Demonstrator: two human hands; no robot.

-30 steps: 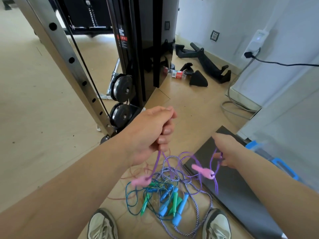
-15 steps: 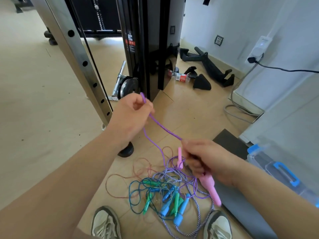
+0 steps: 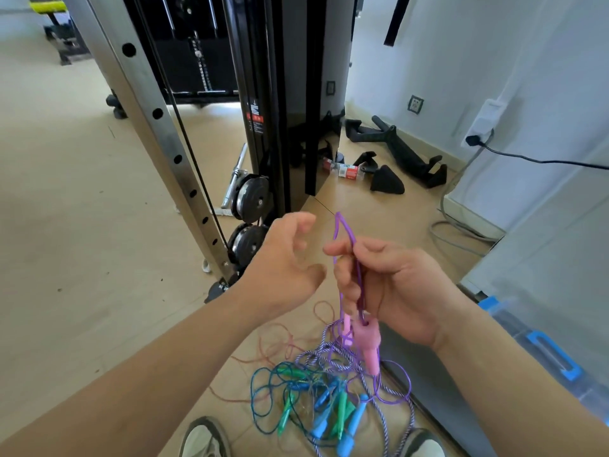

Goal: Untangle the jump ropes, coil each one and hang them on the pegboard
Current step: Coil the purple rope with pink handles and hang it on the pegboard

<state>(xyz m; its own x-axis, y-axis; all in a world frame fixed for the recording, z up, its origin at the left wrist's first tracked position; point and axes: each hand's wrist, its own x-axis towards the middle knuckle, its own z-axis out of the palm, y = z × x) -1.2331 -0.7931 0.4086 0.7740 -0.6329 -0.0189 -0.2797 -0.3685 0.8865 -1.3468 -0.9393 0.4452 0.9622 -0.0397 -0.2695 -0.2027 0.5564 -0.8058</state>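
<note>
Tangle of jump ropes [image 3: 329, 397] lies on the pale floor [image 3: 99, 275], a heap of blue and green handles, thin blue and red cords and a braided purple-and-white rope. Directly above the tangle, the right hand [image 3: 392, 291] is clenched around the purple rope [image 3: 358, 275], which is folded into several strands. One narrow loop pokes up past the fingertips, and the rope's two pink handles [image 3: 368, 341] dangle below the fist, just over the tangle. Lower loops of the purple rope sag into the heap, where they mix with the braided one; how far they are caught I cannot tell.

The left hand [image 3: 286, 265] hovers above the tangle too, just beside the right hand. It is released, with fingers spread and loosely bent toward the purple loop, grasping nothing and not touching the rope.

At the near edge of the tangle stand two shoes — the left shoe [image 3: 204, 437] on one side and the right shoe [image 3: 426, 441] on the other. A dark mat [image 3: 441, 404] lies right of the tangle, and beyond the mat is a clear bin [image 3: 560, 364] with blue latches. Beyond the tangle rises a black weight machine [image 3: 280, 94] with weight plates [image 3: 250, 199] at its foot.
</note>
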